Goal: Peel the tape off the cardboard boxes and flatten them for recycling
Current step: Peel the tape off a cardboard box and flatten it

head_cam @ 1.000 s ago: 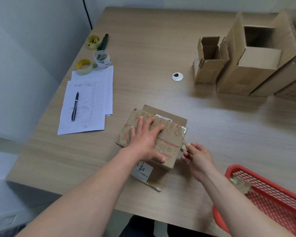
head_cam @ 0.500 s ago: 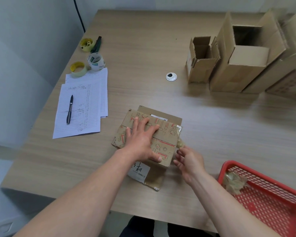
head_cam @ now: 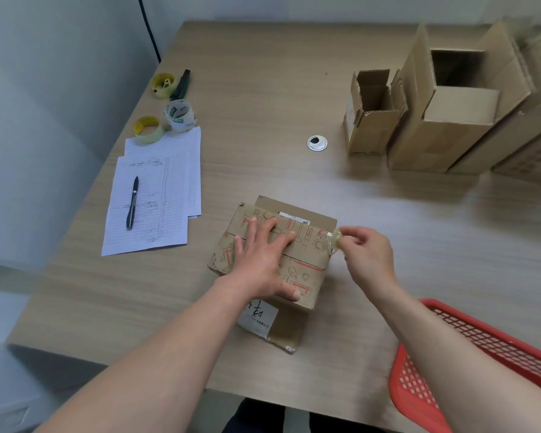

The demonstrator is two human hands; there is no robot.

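Printed cardboard box sits near the front edge of the desk, roughly mid-width, closed, w/ a white label on its near side. Left hand lies flat on the box top, fingers spread wide, thumb hooked over the near edge. Right hand is just off the box's right end, thumb & forefinger pinched on a wad of clear tape that's still stuck at the top right corner of the box. Other fingers curled loosely.

Red mesh basket at the front right corner, partly under the right forearm. Toward the back right edge: small open carton, then a taller open carton just beside it, more cartons past that, blurry. Left edge: lined papers w/ a black pen on top, tape rolls behind them. Round cable grommet mid-desk.
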